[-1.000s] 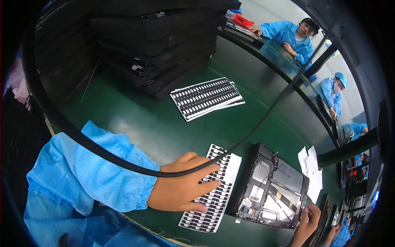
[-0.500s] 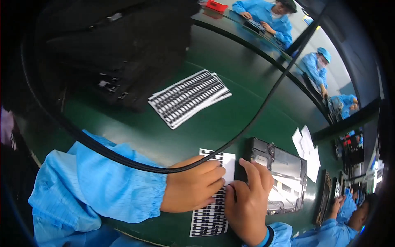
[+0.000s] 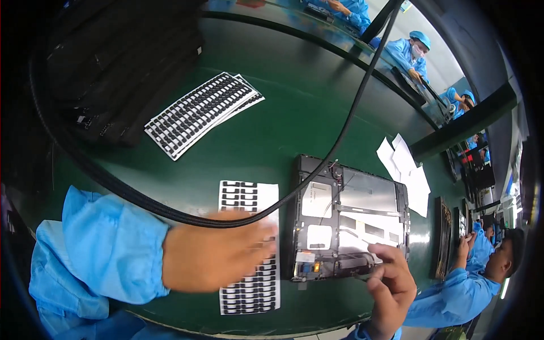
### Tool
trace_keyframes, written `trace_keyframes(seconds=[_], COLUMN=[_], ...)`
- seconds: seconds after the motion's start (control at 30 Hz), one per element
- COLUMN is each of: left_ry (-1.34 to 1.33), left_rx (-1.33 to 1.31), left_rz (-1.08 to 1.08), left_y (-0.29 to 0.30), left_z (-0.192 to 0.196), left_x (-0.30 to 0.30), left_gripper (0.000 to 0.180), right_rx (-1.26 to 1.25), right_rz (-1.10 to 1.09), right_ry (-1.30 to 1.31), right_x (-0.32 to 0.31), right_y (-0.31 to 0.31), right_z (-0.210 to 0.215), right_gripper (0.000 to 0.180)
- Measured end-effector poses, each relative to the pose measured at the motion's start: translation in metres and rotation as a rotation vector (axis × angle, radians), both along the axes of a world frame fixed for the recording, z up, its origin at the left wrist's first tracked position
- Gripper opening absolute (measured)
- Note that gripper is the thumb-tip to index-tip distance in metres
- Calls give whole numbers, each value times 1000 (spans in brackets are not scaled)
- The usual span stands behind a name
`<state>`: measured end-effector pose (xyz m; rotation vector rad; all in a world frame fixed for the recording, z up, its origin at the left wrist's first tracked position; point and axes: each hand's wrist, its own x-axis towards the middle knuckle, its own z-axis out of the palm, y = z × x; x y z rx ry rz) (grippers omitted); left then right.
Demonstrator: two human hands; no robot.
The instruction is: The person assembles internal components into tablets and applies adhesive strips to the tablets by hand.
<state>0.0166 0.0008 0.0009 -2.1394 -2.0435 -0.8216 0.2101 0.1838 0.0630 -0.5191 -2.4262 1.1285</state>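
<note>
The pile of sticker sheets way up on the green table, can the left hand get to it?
Probably yes. The left hand rests on the near sticker sheet, and bare green table lies between it and the far pile of sticker sheets. Only a hanging black cable crosses above.

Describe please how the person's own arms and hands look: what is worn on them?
Both hands are bare, with no gloves. The left hand comes out of a loose light blue sleeve with a gathered cuff at the wrist. The right hand shows only a small edge of the same blue sleeve at the picture's lower border. No rings or watch are visible.
</note>
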Motion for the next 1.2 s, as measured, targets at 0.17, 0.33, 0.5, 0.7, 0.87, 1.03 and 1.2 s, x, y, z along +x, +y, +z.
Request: trace_keyframes(seconds=[0.17,0.33,0.5,0.7,0.87,1.03,1.2], left_ry=[190,242,192,164,204,243,282], left_rx=[269,268,255,157,186,120,131], left_rz=[-457,-477,-430,-439,-468,-469,-457], left_y=[34,59,59,58,72,72,72], left_z=[7,-8,-7,4,5,6,5], left_x=[34,39,42,41,41,42,43], left_gripper=[27,30,26,22,23,25,25], right_rx=[-160,-96,-105,-13,-21,60,41], right_rz=[86,111,85,82,78,68,71], right_ry=[-6,-41,-40,-71,-71,-66,35], right_x=[8,3,2,0,0,7,8], right_y=[19,21,23,21,20,24,24], right_z=[-19,-22,-24,-23,-23,-20,-24], right_gripper=[4,4,2,3,4,8,13])
